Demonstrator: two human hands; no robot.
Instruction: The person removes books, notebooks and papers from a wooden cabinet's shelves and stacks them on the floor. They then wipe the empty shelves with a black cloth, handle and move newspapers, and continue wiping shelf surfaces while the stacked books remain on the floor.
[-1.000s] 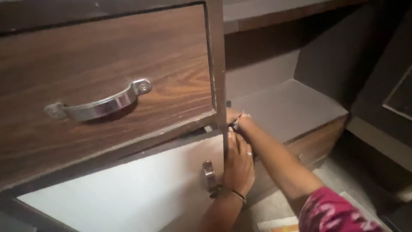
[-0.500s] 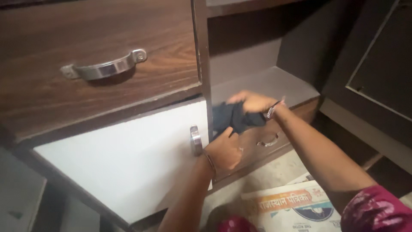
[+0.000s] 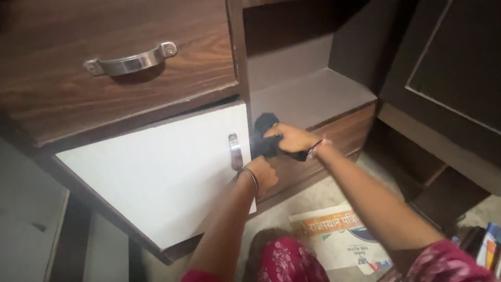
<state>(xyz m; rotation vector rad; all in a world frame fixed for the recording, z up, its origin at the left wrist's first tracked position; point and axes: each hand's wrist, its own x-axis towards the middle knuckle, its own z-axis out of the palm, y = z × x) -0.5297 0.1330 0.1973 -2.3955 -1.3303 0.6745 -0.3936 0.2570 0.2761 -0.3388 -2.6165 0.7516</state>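
Right hand (image 3: 292, 138) pinches a dark cloth (image 3: 266, 137) at the cabinet's edge; left hand (image 3: 262, 173), fingers curled, touches the white door (image 3: 156, 172) beside its handle (image 3: 235, 151)

A brown wood-grain drawer front (image 3: 120, 78) is sitting at the upper left, a curved metal handle (image 3: 129, 61) showing on it; a grey shelf (image 3: 313, 96) is lying far, right of centre; a dark panelled door (image 3: 454, 73) is standing open at the right; a newspaper (image 3: 342, 240) is lying on the floor near; coloured books (image 3: 488, 245) are leaning at the near right.
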